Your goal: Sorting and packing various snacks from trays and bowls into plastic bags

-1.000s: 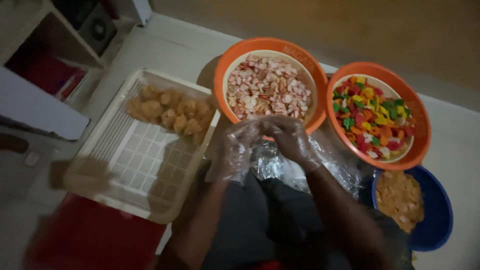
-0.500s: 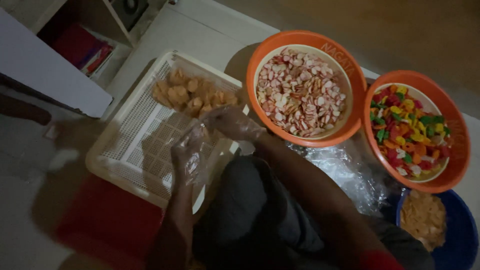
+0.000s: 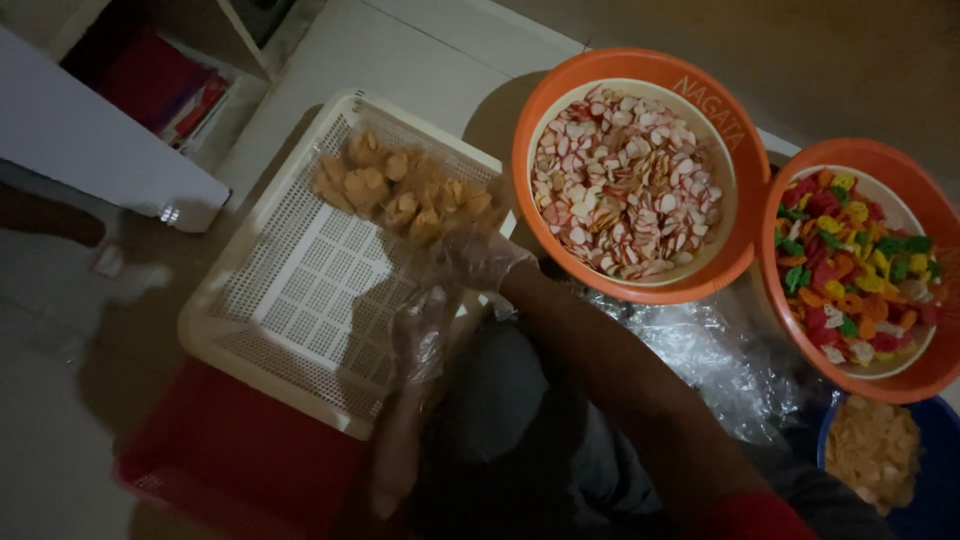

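Both my hands wear thin clear plastic gloves. My right hand (image 3: pixel 472 257) reaches over the white slotted tray (image 3: pixel 250 345) and touches the near edge of a pile of small tan filled packets (image 3: pixel 400 190) at the tray's far side. Whether it grips a packet is hidden by the glove and the dim light. My left hand (image 3: pixel 420 332) hangs loose over the tray's right rim, fingers apart and holding nothing.
An orange bowl (image 3: pixel 640 65) of pink-and-white crackers stands right of the tray, with a second orange bowl (image 3: pixel 860 150) of multicoloured pieces beyond it. A blue bowl (image 3: pixel 935 480) holds tan pieces. Crumpled clear plastic (image 3: pixel 700 350) lies by my lap. A red tray (image 3: pixel 230 460) sits under the white one.
Both hands left the clear plastic in front of me and moved left over the white tray. The right hand has reached the packet pile.
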